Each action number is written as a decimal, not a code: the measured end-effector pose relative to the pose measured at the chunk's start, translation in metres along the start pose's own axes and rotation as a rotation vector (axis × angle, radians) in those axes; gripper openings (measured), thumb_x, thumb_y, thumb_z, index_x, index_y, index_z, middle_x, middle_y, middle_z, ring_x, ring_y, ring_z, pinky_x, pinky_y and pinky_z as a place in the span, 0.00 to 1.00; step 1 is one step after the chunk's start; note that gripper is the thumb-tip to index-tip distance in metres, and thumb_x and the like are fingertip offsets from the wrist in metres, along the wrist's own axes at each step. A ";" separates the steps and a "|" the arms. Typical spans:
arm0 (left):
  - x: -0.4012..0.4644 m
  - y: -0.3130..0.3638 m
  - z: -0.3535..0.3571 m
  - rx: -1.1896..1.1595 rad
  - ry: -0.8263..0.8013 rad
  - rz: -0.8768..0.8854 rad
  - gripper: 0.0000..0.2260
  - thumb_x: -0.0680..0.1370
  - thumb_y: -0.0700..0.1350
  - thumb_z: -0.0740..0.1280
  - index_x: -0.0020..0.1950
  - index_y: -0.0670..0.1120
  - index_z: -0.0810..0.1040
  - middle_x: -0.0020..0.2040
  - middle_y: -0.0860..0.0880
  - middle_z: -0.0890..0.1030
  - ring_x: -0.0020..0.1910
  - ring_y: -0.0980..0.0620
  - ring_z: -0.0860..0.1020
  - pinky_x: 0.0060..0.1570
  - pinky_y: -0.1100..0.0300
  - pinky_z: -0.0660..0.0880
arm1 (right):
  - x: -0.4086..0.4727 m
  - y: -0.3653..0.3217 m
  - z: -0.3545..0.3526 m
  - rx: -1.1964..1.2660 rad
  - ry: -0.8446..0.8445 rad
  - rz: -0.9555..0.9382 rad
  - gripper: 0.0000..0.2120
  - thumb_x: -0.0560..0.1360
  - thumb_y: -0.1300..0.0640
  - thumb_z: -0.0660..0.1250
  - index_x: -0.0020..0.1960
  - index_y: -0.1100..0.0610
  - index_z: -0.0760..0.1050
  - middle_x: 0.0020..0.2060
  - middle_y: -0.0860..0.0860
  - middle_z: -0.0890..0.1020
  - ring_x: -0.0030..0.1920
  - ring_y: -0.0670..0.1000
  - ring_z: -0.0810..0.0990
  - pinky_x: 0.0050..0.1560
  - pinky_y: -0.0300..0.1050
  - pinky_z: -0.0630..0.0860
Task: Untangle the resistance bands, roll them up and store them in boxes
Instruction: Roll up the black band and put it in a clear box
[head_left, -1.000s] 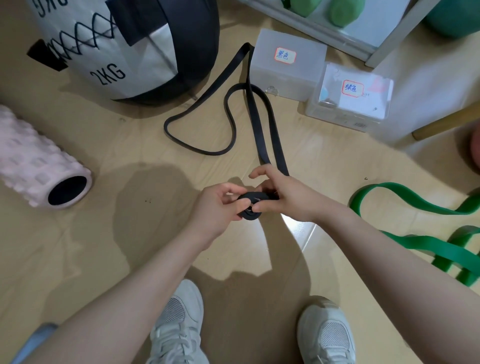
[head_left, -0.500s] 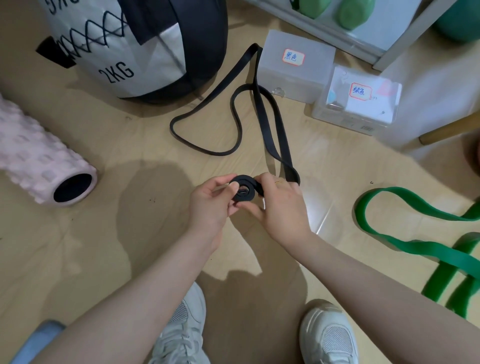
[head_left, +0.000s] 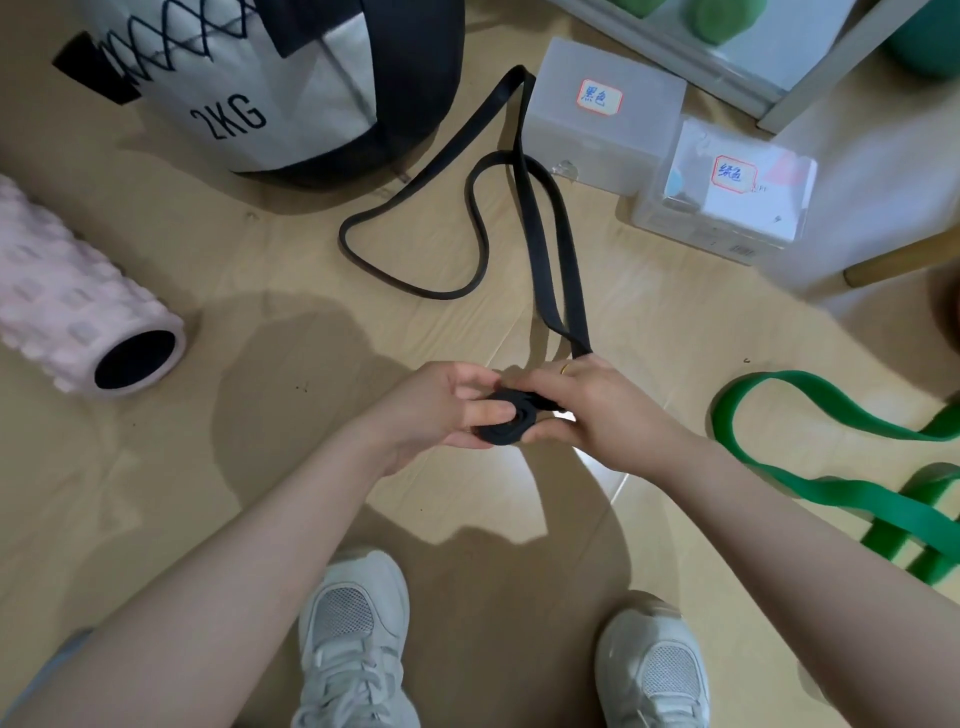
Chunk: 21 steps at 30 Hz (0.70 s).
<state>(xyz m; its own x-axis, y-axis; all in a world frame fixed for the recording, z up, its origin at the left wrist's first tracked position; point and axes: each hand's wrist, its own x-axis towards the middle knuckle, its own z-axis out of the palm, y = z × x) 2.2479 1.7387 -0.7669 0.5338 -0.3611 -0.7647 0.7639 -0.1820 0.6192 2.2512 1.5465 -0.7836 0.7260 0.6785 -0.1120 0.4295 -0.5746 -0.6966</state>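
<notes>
A black resistance band (head_left: 540, 244) lies looped on the wooden floor, its near end wound into a small flat coil (head_left: 506, 423). My left hand (head_left: 441, 410) pinches the coil from the left and my right hand (head_left: 592, 410) grips it from the right, with the loose band running up from my right fingers. A green resistance band (head_left: 831, 410) lies in loops on the floor at the right. Two translucent boxes stand at the back: one (head_left: 602, 119) with a black-ink label, one (head_left: 727, 192) with a blue-ink label.
A black and white 2KG weight bag (head_left: 270, 83) stands at the back left. A pink foam roller (head_left: 78, 306) lies at the left. A white shelf frame (head_left: 769, 98) and a wooden leg (head_left: 904, 260) are at the back right. My white shoes (head_left: 358, 639) are below.
The coil has turned in my hands and grown a little. My right hand has shifted its grip over it, and the loose band has drawn slightly closer.
</notes>
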 end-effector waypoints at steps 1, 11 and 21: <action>0.000 0.001 -0.001 0.014 -0.010 -0.021 0.09 0.74 0.39 0.69 0.53 0.46 0.77 0.50 0.47 0.83 0.47 0.52 0.83 0.48 0.60 0.80 | 0.002 -0.001 -0.003 -0.033 -0.013 -0.012 0.20 0.72 0.48 0.66 0.61 0.55 0.74 0.39 0.38 0.71 0.37 0.41 0.67 0.46 0.42 0.64; 0.000 -0.008 -0.002 -0.276 0.152 -0.004 0.07 0.75 0.38 0.67 0.51 0.47 0.80 0.49 0.48 0.84 0.48 0.53 0.82 0.48 0.63 0.79 | 0.010 -0.009 -0.004 -0.228 -0.076 0.213 0.31 0.74 0.38 0.59 0.68 0.59 0.65 0.44 0.54 0.82 0.43 0.57 0.80 0.48 0.44 0.67; 0.002 -0.004 -0.010 -0.300 0.329 0.148 0.09 0.74 0.35 0.67 0.47 0.49 0.80 0.43 0.54 0.83 0.40 0.62 0.82 0.38 0.70 0.78 | 0.019 -0.014 0.008 -0.274 0.181 0.296 0.17 0.76 0.62 0.58 0.63 0.60 0.74 0.39 0.58 0.79 0.37 0.60 0.75 0.39 0.46 0.72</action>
<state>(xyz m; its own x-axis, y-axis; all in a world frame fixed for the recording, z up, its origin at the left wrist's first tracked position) 2.2495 1.7473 -0.7731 0.6944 -0.0448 -0.7182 0.7162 0.1392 0.6839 2.2546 1.5708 -0.7818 0.9111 0.3892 -0.1359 0.2974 -0.8489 -0.4370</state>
